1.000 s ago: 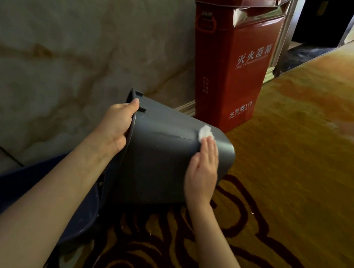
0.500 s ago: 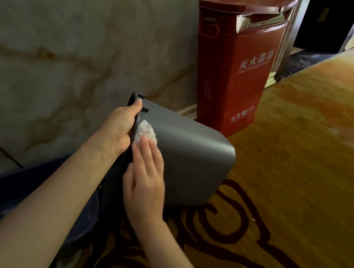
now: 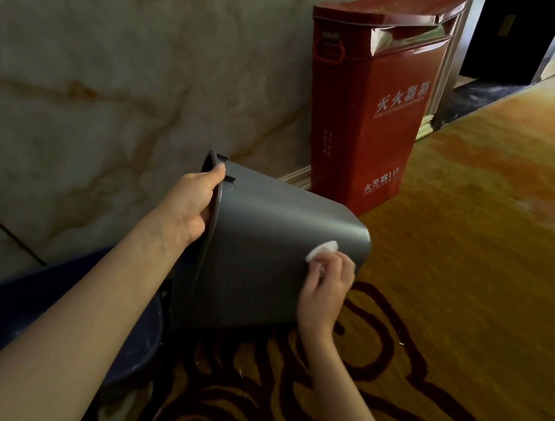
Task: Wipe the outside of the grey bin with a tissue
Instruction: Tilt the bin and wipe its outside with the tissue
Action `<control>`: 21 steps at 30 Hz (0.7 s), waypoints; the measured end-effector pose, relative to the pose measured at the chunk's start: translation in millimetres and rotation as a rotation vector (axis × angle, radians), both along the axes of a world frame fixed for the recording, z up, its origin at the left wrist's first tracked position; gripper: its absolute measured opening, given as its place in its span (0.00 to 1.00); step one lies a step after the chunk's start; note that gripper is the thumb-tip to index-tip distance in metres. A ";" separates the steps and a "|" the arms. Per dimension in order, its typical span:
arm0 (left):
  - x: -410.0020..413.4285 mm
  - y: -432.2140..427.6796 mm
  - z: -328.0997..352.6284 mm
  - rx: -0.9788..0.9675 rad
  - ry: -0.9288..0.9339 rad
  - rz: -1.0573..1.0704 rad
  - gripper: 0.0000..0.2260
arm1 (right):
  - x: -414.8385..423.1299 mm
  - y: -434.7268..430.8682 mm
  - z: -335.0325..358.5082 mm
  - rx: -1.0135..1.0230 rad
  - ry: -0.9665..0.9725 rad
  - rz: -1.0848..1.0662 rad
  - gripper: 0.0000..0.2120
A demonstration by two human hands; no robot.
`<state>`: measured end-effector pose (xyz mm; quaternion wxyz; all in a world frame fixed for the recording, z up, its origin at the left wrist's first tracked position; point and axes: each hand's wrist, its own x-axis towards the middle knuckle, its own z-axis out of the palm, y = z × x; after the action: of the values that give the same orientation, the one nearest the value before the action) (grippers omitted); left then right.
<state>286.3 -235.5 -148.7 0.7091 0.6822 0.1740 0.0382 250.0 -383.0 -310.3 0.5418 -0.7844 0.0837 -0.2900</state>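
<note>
Carpeted floor; tipped grey bin (image 3: 265,243), rim gripped, right-hand fingers (image 3: 331,268) pinching tissue (image 3: 321,250).

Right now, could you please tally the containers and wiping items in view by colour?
Grey: 1, the grey bin
Red: 1, the fire extinguisher box
Dark blue: 1, the basin
White: 1, the tissue
Total: 4

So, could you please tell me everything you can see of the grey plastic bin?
The grey plastic bin looks smooth and matte, with rounded corners and a notched rim. It is tipped on its side, the opening facing the person. The left hand grips its rim; the right hand presses a white tissue on its side near the base.
</note>
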 end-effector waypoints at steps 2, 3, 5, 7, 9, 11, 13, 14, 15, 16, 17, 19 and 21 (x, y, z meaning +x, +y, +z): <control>0.1 1.5 -0.2 -0.001 0.007 0.020 0.10 | 10.4 -8.9 4.5 0.103 0.074 -0.020 0.06; -0.2 2.4 -0.4 -0.005 0.009 0.025 0.10 | 14.1 -10.8 10.8 0.172 0.113 -0.036 0.05; 0.6 3.8 -1.1 -0.020 0.013 0.029 0.10 | 17.6 -8.1 29.9 0.295 0.159 -0.073 0.04; 1.4 4.8 -2.1 -0.041 0.012 0.025 0.10 | 14.2 4.8 58.8 0.304 0.057 0.003 0.06; 1.7 3.4 -3.4 -0.075 -0.007 0.001 0.11 | 7.2 24.3 92.1 0.193 -0.116 0.220 0.07; 1.6 0.9 -5.8 -0.113 -0.052 -0.057 0.16 | 2.4 43.3 117.0 0.036 -0.228 0.433 0.08; -0.2 -0.5 -9.2 -0.109 -0.086 -0.125 0.23 | 2.8 53.6 128.6 -0.087 -0.253 0.506 0.10; -0.8 -0.9 -10.0 -0.097 -0.085 -0.147 0.24 | 4.8 53.8 128.9 -0.116 -0.244 0.501 0.11; -1.0 -0.9 -10.0 -0.090 -0.074 -0.160 0.24 | 8.0 50.0 126.0 -0.128 -0.229 0.489 0.11; -0.6 -1.4 -9.9 -0.087 -0.057 -0.162 0.22 | 12.0 43.2 120.6 -0.131 -0.201 0.473 0.10; 0.2 -1.5 -9.6 -0.080 -0.036 -0.156 0.19 | 16.9 33.4 112.6 -0.124 -0.158 0.445 0.10; 0.6 -1.7 -8.8 -0.045 -0.005 -0.162 0.14 | 29.9 7.4 92.5 -0.083 -0.047 0.330 0.09; -1.0 -1.6 -8.7 0.004 -0.020 -0.264 0.17 | 44.0 -22.3 69.1 -0.011 0.094 0.155 0.08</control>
<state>285.3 -237.0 -157.4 0.7085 0.7000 0.0756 -0.0483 294.0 -405.3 -241.2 0.5539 -0.8042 0.0465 -0.2104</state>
